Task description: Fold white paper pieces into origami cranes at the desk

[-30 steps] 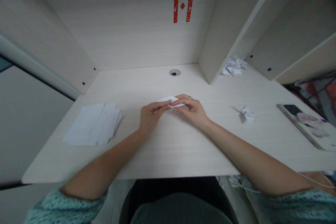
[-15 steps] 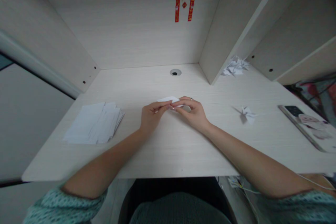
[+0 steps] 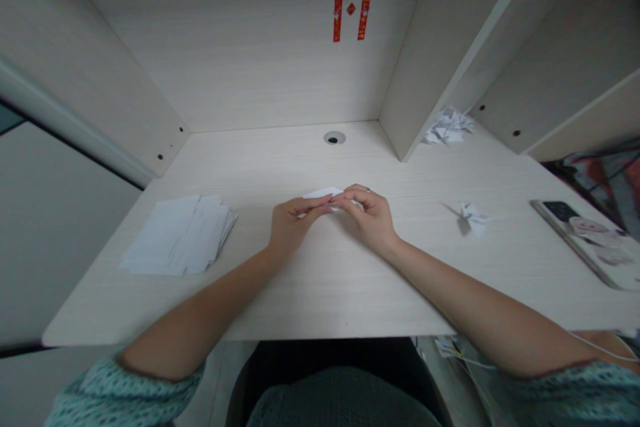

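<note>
A small folded piece of white paper (image 3: pixel 324 192) is pinched between my two hands over the middle of the desk. My left hand (image 3: pixel 295 219) grips its near left side with thumb and fingers. From the right, my right hand (image 3: pixel 367 210), with a ring on one finger, pinches the paper too, its fingertips touching those of the left. Most of the paper's near part is hidden behind the fingers. To the right lies a folded paper crane (image 3: pixel 473 215), and on the left rests a stack of white paper sheets (image 3: pixel 175 233).
A pile of folded white paper pieces (image 3: pixel 449 125) sits behind the upright divider (image 3: pixel 415 93). At the right edge lies a phone (image 3: pixel 587 240). A round cable hole (image 3: pixel 335 138) is set in the desk (image 3: pixel 320 300) near the back wall, and red paper stickers (image 3: pixel 338 17) are on the wall.
Both hands have shifted very slightly to the right with the paper, and the fingertips have moved a little along its edge. Everything else stays in place.
</note>
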A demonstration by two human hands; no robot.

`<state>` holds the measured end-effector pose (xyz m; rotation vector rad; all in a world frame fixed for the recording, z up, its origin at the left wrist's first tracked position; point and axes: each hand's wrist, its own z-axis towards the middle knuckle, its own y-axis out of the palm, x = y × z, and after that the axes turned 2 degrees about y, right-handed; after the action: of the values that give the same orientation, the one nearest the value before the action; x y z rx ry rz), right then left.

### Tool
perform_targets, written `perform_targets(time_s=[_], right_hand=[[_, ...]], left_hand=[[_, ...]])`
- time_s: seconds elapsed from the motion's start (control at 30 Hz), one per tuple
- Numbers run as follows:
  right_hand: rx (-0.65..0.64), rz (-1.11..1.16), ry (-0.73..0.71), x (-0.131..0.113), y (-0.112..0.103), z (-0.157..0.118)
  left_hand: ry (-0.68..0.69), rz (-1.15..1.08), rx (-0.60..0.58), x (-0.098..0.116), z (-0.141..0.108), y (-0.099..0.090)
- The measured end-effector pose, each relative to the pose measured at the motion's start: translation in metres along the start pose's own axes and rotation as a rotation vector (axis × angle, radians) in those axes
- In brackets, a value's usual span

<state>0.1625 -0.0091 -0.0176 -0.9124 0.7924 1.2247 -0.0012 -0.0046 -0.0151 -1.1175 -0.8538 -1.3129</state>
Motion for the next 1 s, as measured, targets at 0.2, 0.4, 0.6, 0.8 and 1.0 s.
perform_targets(time_s=[0.2,0.4,0.6,0.8,1.0], right_hand=[[0.000,0.057,0.072,0.003,0.001,0.000],[0.010,0.081,0.138,0.004,-0.005,0.005],[-0.044,0.050,0.071,0.001,-0.009,0.010],[-0.033,0.063,0.077,0.002,-0.007,0.007],[-0.015,0.073,0.087,0.005,-0.005,0.005]], left_hand=[[-0.007,0.037,0.017,0.000,0.001,0.000],[-0.004,0.074,0.053,0.001,0.004,-0.004],[0.001,0.021,0.039,0.003,0.007,-0.005],[0.027,0.069,0.009,0.005,0.006,-0.004],[0.047,0.069,-0.005,0.005,0.005,-0.004]])
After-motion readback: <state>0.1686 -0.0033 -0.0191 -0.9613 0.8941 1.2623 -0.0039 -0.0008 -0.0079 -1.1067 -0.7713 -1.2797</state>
